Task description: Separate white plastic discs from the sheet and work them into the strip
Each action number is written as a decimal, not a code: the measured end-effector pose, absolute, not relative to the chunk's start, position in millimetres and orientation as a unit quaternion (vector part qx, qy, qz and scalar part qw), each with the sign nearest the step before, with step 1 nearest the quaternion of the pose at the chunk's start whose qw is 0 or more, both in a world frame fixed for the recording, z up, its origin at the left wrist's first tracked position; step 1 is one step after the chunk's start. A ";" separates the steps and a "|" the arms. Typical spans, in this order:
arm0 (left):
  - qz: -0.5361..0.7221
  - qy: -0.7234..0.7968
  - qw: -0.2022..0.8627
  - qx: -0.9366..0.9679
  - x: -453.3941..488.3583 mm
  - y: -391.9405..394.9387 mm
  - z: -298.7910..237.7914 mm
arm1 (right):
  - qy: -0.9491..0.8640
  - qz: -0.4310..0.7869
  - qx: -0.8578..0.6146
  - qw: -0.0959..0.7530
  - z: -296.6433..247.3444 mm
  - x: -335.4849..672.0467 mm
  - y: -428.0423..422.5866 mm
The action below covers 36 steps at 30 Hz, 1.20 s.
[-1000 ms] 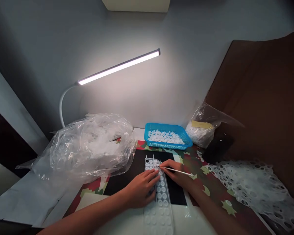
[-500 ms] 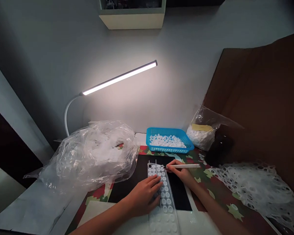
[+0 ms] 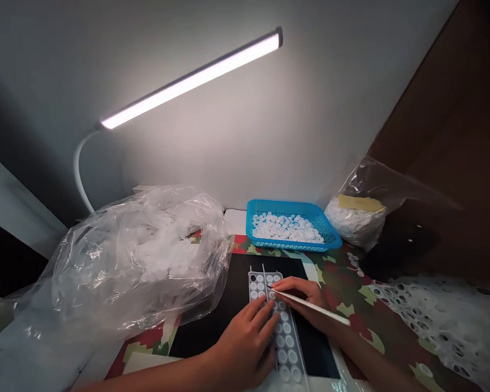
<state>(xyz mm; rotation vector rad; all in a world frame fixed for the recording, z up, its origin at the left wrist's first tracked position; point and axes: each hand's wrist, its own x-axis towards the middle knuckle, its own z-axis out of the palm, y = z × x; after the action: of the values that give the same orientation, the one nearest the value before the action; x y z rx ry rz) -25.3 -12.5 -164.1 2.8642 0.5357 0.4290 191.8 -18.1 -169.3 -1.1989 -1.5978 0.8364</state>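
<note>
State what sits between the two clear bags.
The blue basket of white discs, between the big bag and the small bag, in the head view.

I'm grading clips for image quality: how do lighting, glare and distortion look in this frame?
Head view: the lit white bar lamp blows out; glare flecks the crumpled clear plastic bag; the far left falls dark; wide-angle stretches the edges; right hand and its thin white stick look sharp.

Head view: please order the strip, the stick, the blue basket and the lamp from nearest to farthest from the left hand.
1. Strip, under the left hand.
2. Stick, just beside it, in the right hand.
3. Blue basket, behind, on the right.
4. Lamp, high above, by the wall.
</note>
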 end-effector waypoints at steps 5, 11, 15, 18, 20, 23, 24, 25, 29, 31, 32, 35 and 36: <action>0.134 0.161 0.101 0.973 -25.3 -9.5 -163.7 | -0.679 0.386 -0.454 0.428 -170.4 192.0 -3.4; 0.143 0.165 0.110 0.970 -27.3 -7.6 -168.4 | -0.708 0.364 -0.447 0.408 -166.7 193.9 -3.2; 0.136 0.168 0.112 0.970 -28.6 -7.4 -171.9 | -0.720 0.345 -0.439 0.412 -172.2 195.0 -3.8; 0.125 0.167 0.111 0.972 -29.0 -7.9 -170.8 | -0.742 0.318 -0.432 0.402 -177.5 195.7 -4.9; 0.115 0.163 0.110 0.974 -29.0 -8.3 -169.2 | -0.769 0.278 -0.416 0.399 -180.4 194.9 -6.6; 0.102 0.157 0.108 0.976 -28.9 -8.6 -168.3 | -0.816 0.172 -0.382 0.398 -184.3 191.4 -7.8; 0.099 0.155 0.107 0.977 -28.8 -8.7 -168.8 | -0.826 0.133 -0.376 0.399 -185.3 189.6 -7.2; 0.095 0.154 0.106 0.978 -28.7 -8.7 -169.6 | -0.830 0.100 -0.376 0.399 -185.9 187.6 -6.0; 0.084 0.154 0.095 0.980 -28.0 -8.4 -172.8 | -0.810 0.065 -0.416 0.407 -183.9 179.0 1.1; 0.083 0.150 0.090 0.981 -27.8 -7.8 -173.2 | -0.806 0.077 -0.425 0.405 -180.2 176.0 2.4; 0.085 0.147 0.089 0.981 -27.9 -7.4 -173.0 | -0.806 0.084 -0.425 0.403 -177.5 175.1 2.0; 0.096 0.140 0.092 0.981 -29.1 -6.0 -172.7 | -0.800 0.112 -0.433 0.401 -167.7 175.0 -2.3; 0.100 0.138 0.093 0.981 -29.8 -5.5 -172.7 | -0.793 0.129 -0.438 0.404 -164.5 175.5 -4.1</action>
<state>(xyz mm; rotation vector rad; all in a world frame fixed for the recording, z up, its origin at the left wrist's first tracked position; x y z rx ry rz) -29.8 -5.5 -172.7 2.9117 0.4108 0.2966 175.5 -4.1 -164.5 -1.1059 -2.0018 0.3261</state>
